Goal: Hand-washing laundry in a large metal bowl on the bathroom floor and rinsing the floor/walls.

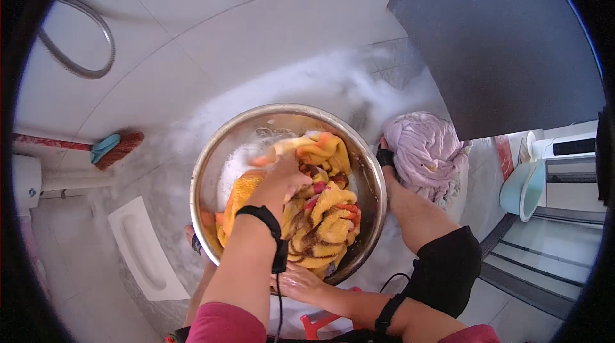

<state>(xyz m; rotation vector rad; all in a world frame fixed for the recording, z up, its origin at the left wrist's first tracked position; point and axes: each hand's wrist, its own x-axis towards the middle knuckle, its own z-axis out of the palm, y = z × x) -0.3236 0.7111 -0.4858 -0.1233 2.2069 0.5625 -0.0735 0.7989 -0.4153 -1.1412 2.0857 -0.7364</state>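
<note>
A large round metal basin (206, 144) holds a wet, bunched yellow towel (320, 224) with brown, orange and red patches. White suds (238, 165) show inside the basin, left of the towel. My left hand (282, 183) is closed on the towel's upper folds, where a pale orange end blurs with motion. At the near rim lies my right hand (301, 283), against the towel's lower edge. Its fingers are partly hidden behind my left wrist, so I cannot make out their grip.
A pale pink bundle of cloth (423, 150) rests right of the basin, beside my foot. White foam spreads over the tiled floor. Left are a white washboard (147, 250) and a brush broom (120, 149). A dark panel (500, 41) and a light green tub (522, 190) stand right.
</note>
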